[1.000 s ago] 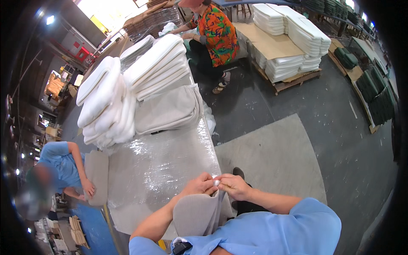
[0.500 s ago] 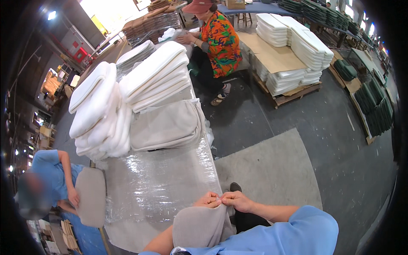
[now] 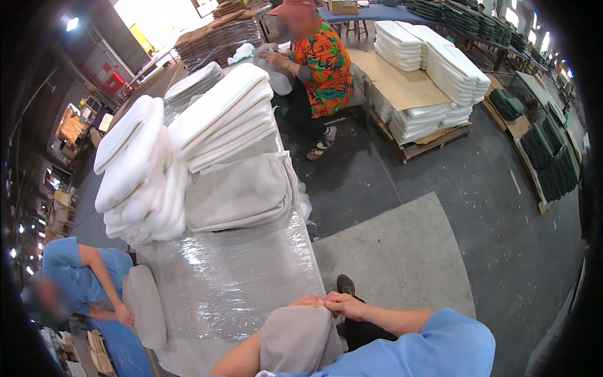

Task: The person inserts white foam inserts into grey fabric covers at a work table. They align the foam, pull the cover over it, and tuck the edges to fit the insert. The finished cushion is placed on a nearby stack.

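Note:
A beige-grey fabric cover (image 3: 295, 336), shaped like a rounded seat cushion, hangs over my left forearm beside the table's near edge. My left hand (image 3: 308, 302) is closed at the cover's upper corner, its fingers partly hidden by cloth and by the other hand. My right hand (image 3: 344, 306) meets it there, thumb and fingers pinched on the cover's edge. Whatever small part lies between the fingertips is too small to make out. A pile of similar beige-grey covers (image 3: 242, 191) lies farther up the plastic-wrapped table (image 3: 235, 267).
White padding stacks (image 3: 220, 116) and fluffy white pads (image 3: 135, 169) stand at the table's far end. At left, a co-worker in blue (image 3: 94, 276) holds a beige cushion (image 3: 146, 308); another in an orange patterned shirt (image 3: 323, 69) sits beyond. A loaded pallet (image 3: 433, 143) stands right.
My hands stay pinched together at the cover's corner, with small finger shifts. The left co-worker's cushion has tilted more edge-on. The seated co-worker now has a greyish bundle raised at the hands.

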Action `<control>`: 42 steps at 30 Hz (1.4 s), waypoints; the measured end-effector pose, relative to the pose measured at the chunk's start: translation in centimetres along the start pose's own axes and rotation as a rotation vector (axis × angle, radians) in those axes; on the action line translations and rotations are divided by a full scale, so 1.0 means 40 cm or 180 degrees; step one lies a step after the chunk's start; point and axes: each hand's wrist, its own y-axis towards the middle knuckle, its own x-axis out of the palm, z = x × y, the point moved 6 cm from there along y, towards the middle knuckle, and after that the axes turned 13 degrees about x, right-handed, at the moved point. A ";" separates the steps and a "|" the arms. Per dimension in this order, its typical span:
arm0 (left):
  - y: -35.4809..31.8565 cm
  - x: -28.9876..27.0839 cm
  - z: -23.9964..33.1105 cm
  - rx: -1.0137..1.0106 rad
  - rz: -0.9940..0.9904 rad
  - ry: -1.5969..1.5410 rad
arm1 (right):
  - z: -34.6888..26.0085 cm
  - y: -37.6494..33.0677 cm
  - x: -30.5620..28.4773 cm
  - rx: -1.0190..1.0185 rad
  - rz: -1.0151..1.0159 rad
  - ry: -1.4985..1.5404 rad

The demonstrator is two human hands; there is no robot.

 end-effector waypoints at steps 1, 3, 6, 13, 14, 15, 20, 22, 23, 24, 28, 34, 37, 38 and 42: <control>0.004 -0.006 0.003 0.0010 0.0018 0.0047 | 0.016 0.013 -0.004 0.0024 0.0077 0.0022; 0.001 0.003 -0.006 0.0008 0.0082 0.0142 | 0.032 0.025 -0.006 -0.0113 0.0232 -0.0011; 0.006 0.016 -0.031 -0.0019 0.0242 0.0342 | 0.051 0.012 -0.002 -0.0024 0.0470 -0.0194; 0.004 0.133 -0.120 0.0001 0.0463 0.1251 | 0.175 -0.149 0.034 -0.0050 0.0814 -0.0374; 0.009 0.145 -0.122 0.0086 0.0434 0.1221 | 0.192 -0.157 0.036 0.0010 0.0817 -0.0144; 0.019 0.145 -0.113 0.0164 0.0412 0.1216 | 0.190 -0.163 0.041 -0.0057 0.0867 -0.0071; 0.001 0.186 -0.070 0.0221 0.0021 0.1559 | 0.204 -0.221 0.073 -0.0176 0.0904 0.0254; 0.012 0.205 -0.090 0.0539 0.0001 0.1840 | 0.222 -0.231 0.064 -0.0237 0.1037 0.0099; 0.020 0.209 -0.092 0.0434 0.0008 0.1973 | 0.237 -0.241 0.058 -0.0144 0.1133 0.0340; 0.029 0.212 -0.082 0.0345 0.0035 0.2116 | 0.242 -0.246 0.055 -0.0065 0.1216 0.0565; 0.052 0.236 -0.041 0.0525 0.0121 0.2755 | 0.278 -0.239 0.044 -0.0096 0.1608 0.1557; 0.041 0.249 0.027 0.0954 -0.0098 0.3141 | 0.245 -0.243 0.108 0.0592 0.1700 0.2373; 0.059 0.258 0.033 0.0370 -0.0297 0.3328 | 0.246 -0.216 0.108 0.0581 0.1266 0.2737; 0.064 0.262 0.032 0.0217 -0.0440 0.3357 | 0.255 -0.212 0.106 0.0609 0.1387 0.2728; 0.072 0.279 0.057 -0.0034 -0.0854 0.3420 | 0.280 -0.152 0.100 0.0582 0.1419 0.2884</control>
